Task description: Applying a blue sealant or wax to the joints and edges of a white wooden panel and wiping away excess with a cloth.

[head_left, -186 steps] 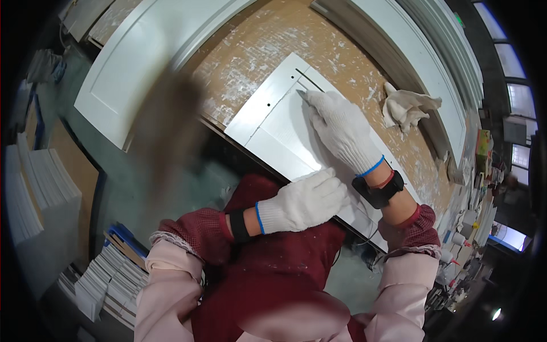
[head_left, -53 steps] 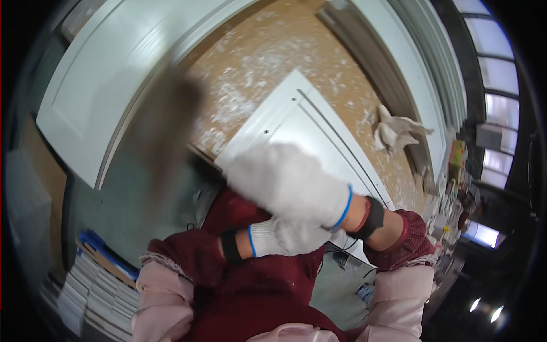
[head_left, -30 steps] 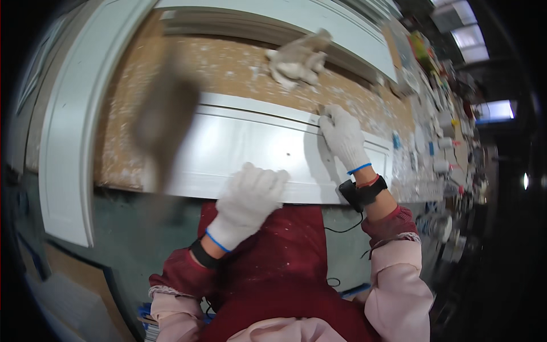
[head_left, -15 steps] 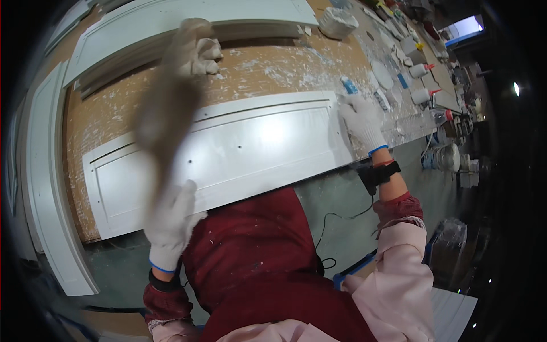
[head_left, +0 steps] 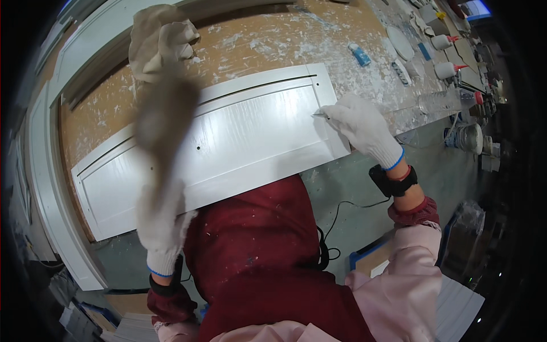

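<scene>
A long white panel (head_left: 250, 128) with a raised frame and small dark holes lies at the near edge of the workbench. My right hand (head_left: 362, 122), in a white knit glove, is closed on a small pointed metal blade (head_left: 320, 114); its tip is over the panel's right end. The blade's handle, if any, is hidden in the glove. My left hand (head_left: 162, 231), gloved too, lies at the panel's near left edge with its thumb apart. A brown blur (head_left: 165, 119) close to the camera covers part of its fingers.
The workbench (head_left: 250, 45) is spotted with white. A crumpled beige cloth (head_left: 162, 40) lies behind the panel, with a blue-and-white tube (head_left: 359, 54) to the right. White bottles with red tips (head_left: 447, 69) and a clear plastic bottle (head_left: 439, 102) stand farther right. More white panels (head_left: 43, 165) border the left.
My right hand has come from the panel's right corner to over its right end, with a blade now showing. My left hand stays at the near left edge. The whole view has shifted.
</scene>
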A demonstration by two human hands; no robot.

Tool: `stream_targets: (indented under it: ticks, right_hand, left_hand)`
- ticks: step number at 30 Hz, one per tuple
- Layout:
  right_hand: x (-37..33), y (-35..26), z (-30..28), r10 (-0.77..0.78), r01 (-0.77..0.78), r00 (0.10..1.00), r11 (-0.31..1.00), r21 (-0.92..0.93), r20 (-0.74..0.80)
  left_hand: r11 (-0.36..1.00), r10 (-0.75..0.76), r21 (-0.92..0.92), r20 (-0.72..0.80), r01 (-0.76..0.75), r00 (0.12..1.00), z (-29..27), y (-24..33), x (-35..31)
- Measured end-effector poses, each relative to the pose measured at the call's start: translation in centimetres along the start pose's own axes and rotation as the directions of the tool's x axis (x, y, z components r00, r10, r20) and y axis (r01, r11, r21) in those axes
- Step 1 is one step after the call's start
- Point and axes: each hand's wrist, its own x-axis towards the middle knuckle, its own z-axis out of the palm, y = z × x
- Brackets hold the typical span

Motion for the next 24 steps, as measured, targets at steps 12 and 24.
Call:
stream_targets:
  ticks: [12, 24]
  right_hand:
    - [-4.3, -4.2, 0.6, -0.019, 0.011, 0.997, 0.993, 0.116, 0.071]
    - [-2.1, -11.3, 4.3, 0.333, -0.353, 0.855, 0.935, 0.025, -0.398]
  left_hand:
    - [0.992, 0.084, -0.090, -0.002, -0.084, 0.996, 2.1, 5.2, 3.0]
    - [0.943, 0.146, -0.270, -0.182, -0.192, 0.972, 3.8, 5.6, 4.8]
